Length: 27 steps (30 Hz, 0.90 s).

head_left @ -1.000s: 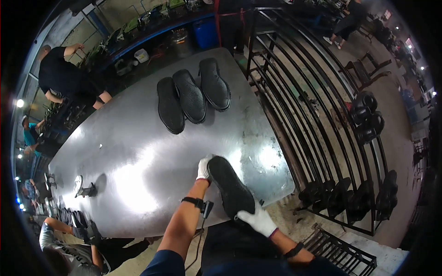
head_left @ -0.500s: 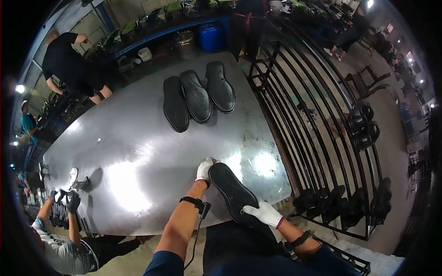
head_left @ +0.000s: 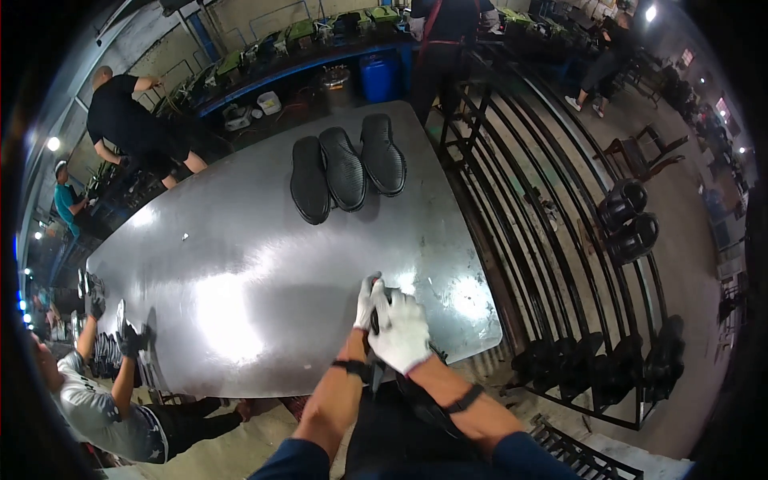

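Both my hands, in white gloves, are close together near the front edge of the metal table. My left hand [head_left: 366, 304] is closed on the far end of a black shoe sole [head_left: 414, 394], with a small red spot showing by its fingertips. My right hand [head_left: 402, 332] lies across the same end with its fingers bent round it. Most of the sole is hidden under my right hand and forearm; its near part hangs toward my body. Farther up the table, three black shoe soles [head_left: 344, 170] lie side by side, tread up.
A black metal rack [head_left: 552, 240] runs along the table's [head_left: 240, 280] right side, with black footwear [head_left: 632, 220] on it. At the left end a co-worker in dark gloves [head_left: 128, 342] handles something. Other people stand by a far bench with a blue drum [head_left: 379, 78] beneath.
My right hand has moved from the sole's near end up to its far end, beside my left hand. The sole has turned and is now mostly covered.
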Each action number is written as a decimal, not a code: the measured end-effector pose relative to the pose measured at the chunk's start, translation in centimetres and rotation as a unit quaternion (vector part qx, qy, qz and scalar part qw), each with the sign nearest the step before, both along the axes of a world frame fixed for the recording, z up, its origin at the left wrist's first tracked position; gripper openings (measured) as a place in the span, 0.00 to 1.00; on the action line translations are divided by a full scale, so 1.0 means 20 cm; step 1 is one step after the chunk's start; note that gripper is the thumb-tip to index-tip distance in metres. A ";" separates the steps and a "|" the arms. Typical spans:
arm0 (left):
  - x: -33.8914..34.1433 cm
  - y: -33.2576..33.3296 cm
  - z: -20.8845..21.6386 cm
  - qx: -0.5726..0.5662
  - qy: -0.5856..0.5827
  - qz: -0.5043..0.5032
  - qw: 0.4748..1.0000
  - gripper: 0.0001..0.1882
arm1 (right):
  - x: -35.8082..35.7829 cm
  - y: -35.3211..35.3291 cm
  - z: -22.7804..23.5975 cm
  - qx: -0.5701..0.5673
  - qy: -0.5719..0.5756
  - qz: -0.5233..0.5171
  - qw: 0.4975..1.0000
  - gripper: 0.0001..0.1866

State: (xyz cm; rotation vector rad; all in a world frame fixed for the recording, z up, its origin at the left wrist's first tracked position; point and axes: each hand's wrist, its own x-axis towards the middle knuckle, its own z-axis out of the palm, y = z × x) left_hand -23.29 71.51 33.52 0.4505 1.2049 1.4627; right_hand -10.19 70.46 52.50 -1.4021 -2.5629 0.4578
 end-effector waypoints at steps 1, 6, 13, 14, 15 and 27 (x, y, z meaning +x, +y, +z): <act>0.05 -0.07 0.19 -0.022 0.036 0.028 0.999 0.19 | 0.09 -0.07 -0.01 0.006 0.091 0.024 0.996 0.37; 0.50 -0.44 0.70 0.116 0.309 0.070 0.941 0.15 | 0.77 -0.50 0.08 0.066 0.248 0.072 0.964 0.27; 0.27 -0.09 0.62 0.006 0.107 0.095 0.990 0.26 | 1.04 -0.14 0.23 0.227 0.212 0.044 0.950 0.38; 0.20 0.00 0.53 -0.019 0.078 0.064 0.995 0.30 | 0.97 -0.05 0.16 0.279 0.269 -0.015 0.922 0.36; 0.18 0.06 0.46 -0.025 0.001 0.044 0.999 0.33 | 0.88 0.01 0.07 0.307 0.290 -0.091 0.902 0.36; 0.36 -0.34 0.31 -0.081 0.060 0.102 0.990 0.31 | 0.63 -0.47 -0.36 -0.172 0.256 -0.221 0.925 0.23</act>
